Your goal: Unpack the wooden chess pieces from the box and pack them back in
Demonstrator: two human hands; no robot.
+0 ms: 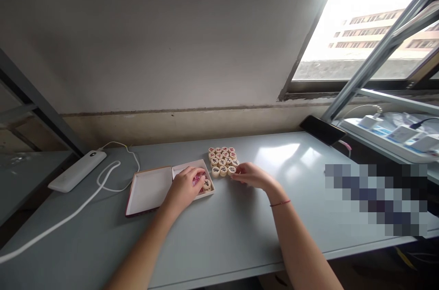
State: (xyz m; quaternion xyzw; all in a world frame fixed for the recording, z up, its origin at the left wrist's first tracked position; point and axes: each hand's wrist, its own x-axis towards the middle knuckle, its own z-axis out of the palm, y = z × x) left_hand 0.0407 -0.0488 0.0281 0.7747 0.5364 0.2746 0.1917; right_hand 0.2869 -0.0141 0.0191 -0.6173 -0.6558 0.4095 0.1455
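Note:
Round wooden Chinese chess pieces (222, 162) with red and black characters stand in close rows of stacks on the desk. At the front right corner of these rows, my right hand (252, 174) is closed, its fingertips on a black-character chess piece (232, 169). My left hand (187, 185) reaches into a shallow white box (210, 193), fingers curled together. Whatever they hold is mostly hidden. Beside its thumb, a few more pieces (206, 184) lie in the box near something pinkish. The box's hinged lid (150, 190) lies open to the left.
A white power bank (78, 170) with a white cable (73, 214) lies on the left of the grey desk (206, 244). At the back right, a dark phone-like slab (322, 130) leans near a power strip (387, 136). A blurred patch covers the right side.

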